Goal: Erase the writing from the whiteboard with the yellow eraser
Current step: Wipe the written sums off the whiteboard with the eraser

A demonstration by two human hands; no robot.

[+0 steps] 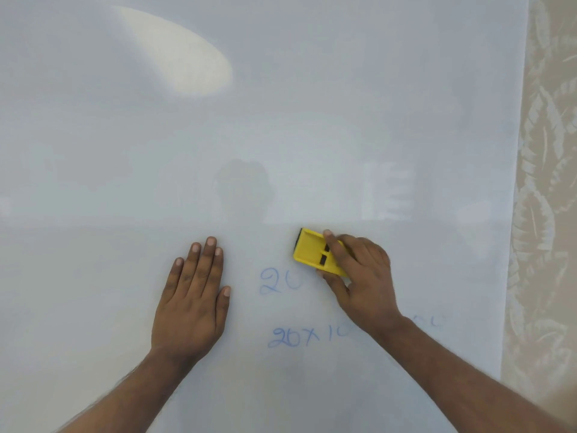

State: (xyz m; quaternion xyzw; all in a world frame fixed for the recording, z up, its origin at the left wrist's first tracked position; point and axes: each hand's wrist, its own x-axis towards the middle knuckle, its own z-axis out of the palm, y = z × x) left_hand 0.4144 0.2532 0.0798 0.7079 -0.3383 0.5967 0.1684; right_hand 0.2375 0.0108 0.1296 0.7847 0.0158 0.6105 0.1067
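Observation:
The whiteboard (281,120) fills nearly the whole head view. Pale blue writing sits low on it: "20" (279,281) in an upper line and "20 x 1..." (307,335) in a lower line, each partly hidden by my right hand and arm. A faint blue trace (431,321) shows to the right of my right wrist. My right hand (359,282) grips the yellow eraser (312,250) flat against the board, just up and right of the "20". My left hand (193,295) lies flat on the board, fingers together, left of the writing.
The board's right edge (515,214) runs down the right side, with a beige leaf-patterned wall (549,214) beyond it. A bright glare patch (184,54) lies at the upper left of the board, and dim reflections cross its middle.

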